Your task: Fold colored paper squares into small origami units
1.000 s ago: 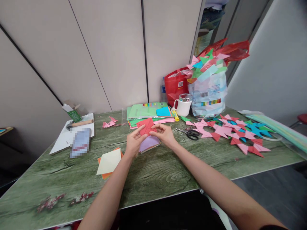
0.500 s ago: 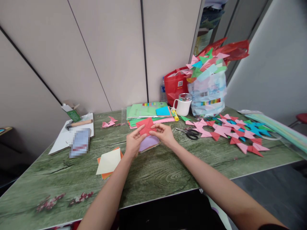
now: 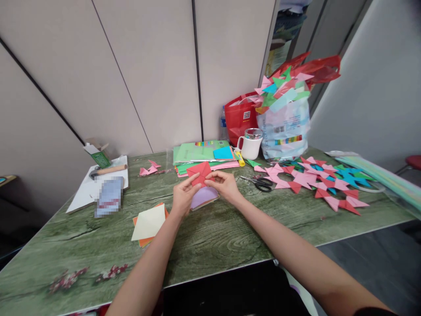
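A folded red paper piece (image 3: 199, 172) is held up just above the green wood-pattern table (image 3: 213, 239) at its middle. My left hand (image 3: 183, 196) pinches its lower left edge and my right hand (image 3: 224, 184) pinches its right side. Under my hands lies a small stack of square sheets with a lilac sheet (image 3: 203, 197) on top. A cream sheet over orange ones (image 3: 149, 223) lies to the left of my left forearm.
Scissors (image 3: 262, 183) and many folded paper stars (image 3: 320, 183) lie at the right. Behind stand a white mug (image 3: 251, 145), a red bag (image 3: 238, 117), a plastic bag full of stars (image 3: 285, 116) and a paper stack (image 3: 204, 155). White sheets with a wooden-handled tool (image 3: 108, 169) sit far left.
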Action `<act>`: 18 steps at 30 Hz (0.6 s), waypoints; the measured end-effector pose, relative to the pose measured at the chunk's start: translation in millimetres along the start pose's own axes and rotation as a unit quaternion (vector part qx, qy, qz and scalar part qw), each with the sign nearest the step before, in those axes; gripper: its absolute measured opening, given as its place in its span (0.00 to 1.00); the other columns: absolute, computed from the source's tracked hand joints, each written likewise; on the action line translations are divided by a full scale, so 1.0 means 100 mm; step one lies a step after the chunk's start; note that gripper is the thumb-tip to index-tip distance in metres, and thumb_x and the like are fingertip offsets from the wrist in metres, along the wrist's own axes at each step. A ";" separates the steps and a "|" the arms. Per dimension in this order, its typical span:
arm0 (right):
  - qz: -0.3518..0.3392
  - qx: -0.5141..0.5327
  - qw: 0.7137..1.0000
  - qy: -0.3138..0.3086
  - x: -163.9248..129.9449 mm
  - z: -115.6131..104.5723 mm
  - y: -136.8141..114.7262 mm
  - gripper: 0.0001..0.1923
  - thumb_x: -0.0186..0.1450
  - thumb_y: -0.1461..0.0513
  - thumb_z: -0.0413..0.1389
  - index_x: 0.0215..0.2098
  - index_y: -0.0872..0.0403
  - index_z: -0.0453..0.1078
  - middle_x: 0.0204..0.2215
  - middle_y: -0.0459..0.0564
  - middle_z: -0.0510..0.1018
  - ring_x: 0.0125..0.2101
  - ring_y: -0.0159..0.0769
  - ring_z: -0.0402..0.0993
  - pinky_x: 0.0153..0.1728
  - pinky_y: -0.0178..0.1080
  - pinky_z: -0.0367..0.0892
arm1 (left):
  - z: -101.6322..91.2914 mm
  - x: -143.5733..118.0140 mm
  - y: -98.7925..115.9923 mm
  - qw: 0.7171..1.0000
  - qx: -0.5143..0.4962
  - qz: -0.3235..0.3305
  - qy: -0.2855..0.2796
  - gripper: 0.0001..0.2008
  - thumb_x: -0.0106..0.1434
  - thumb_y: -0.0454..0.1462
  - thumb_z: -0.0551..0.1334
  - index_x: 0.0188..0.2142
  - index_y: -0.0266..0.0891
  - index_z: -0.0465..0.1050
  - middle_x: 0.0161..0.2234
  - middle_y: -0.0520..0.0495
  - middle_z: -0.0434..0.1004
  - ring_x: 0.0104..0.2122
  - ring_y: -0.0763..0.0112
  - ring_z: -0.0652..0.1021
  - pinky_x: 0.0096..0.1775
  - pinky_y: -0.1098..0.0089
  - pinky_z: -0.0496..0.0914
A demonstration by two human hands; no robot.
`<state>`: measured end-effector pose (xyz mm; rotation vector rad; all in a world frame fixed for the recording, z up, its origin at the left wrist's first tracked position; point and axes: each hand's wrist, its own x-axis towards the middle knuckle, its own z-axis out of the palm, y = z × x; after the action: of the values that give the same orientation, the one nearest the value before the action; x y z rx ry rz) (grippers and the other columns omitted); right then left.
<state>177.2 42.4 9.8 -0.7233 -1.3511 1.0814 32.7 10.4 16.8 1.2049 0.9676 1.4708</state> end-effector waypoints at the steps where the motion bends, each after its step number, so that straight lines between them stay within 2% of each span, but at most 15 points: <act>1: -0.003 -0.004 1.000 0.001 0.00 0.00 0.00 0.12 0.45 0.56 0.64 0.25 0.54 0.71 0.23 0.46 0.75 0.25 0.34 0.71 0.28 0.37 0.66 | 0.01 0.00 0.01 1.000 -0.007 -0.005 -0.001 0.25 0.44 0.36 0.69 0.45 0.37 0.73 0.16 0.58 0.61 0.19 0.81 0.63 0.24 0.77 0.60; 4: -0.006 -0.025 1.000 0.008 0.01 -0.01 -0.01 0.12 0.46 0.56 0.64 0.24 0.53 0.72 0.23 0.47 0.76 0.25 0.35 0.71 0.28 0.37 0.66 | 0.02 -0.01 0.06 0.999 -0.041 -0.026 -0.020 0.26 0.43 0.34 0.69 0.45 0.37 0.72 0.21 0.56 0.68 0.21 0.81 0.66 0.26 0.77 0.62; 6: -0.006 -0.031 0.999 0.011 0.01 -0.02 -0.01 0.12 0.46 0.55 0.64 0.25 0.53 0.72 0.23 0.48 0.76 0.25 0.35 0.71 0.29 0.37 0.66 | 0.03 -0.01 0.09 0.995 -0.079 -0.042 -0.034 0.25 0.44 0.34 0.69 0.44 0.37 0.73 0.28 0.51 0.74 0.26 0.78 0.70 0.31 0.76 0.65; 8: -0.005 -0.028 1.000 0.011 0.01 -0.02 -0.01 0.12 0.45 0.55 0.64 0.25 0.53 0.72 0.24 0.48 0.77 0.25 0.35 0.71 0.29 0.37 0.66 | 0.04 0.00 0.11 0.991 -0.116 -0.056 -0.036 0.21 0.45 0.35 0.69 0.42 0.37 0.74 0.35 0.46 0.76 0.32 0.74 0.73 0.35 0.74 0.67; 10: -0.002 -0.022 1.000 0.009 0.01 -0.02 -0.01 0.12 0.45 0.55 0.64 0.25 0.53 0.72 0.24 0.47 0.77 0.25 0.35 0.71 0.29 0.37 0.67 | 0.04 0.01 0.12 0.988 -0.137 -0.063 -0.030 0.18 0.46 0.37 0.68 0.39 0.36 0.76 0.37 0.44 0.76 0.35 0.71 0.74 0.37 0.71 0.67; 14: 0.008 -0.017 1.000 0.006 0.01 -0.02 -0.02 0.13 0.44 0.55 0.64 0.25 0.53 0.72 0.23 0.47 0.77 0.25 0.35 0.72 0.29 0.38 0.67 | 0.04 0.00 0.10 0.992 -0.107 -0.059 -0.030 0.23 0.43 0.35 0.70 0.42 0.36 0.74 0.30 0.48 0.76 0.28 0.76 0.72 0.33 0.74 0.67; 18: 0.010 -0.019 1.000 0.009 0.01 -0.01 -0.03 0.13 0.44 0.55 0.64 0.24 0.54 0.72 0.23 0.47 0.77 0.24 0.35 0.72 0.28 0.38 0.67 | 0.03 -0.01 0.08 0.996 -0.065 -0.048 -0.030 0.29 0.41 0.34 0.71 0.46 0.36 0.72 0.20 0.56 0.68 0.20 0.83 0.65 0.25 0.78 0.63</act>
<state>179.0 42.6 12.8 -0.7737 -1.3544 1.0654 34.0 7.3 25.0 1.0888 0.8642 1.3917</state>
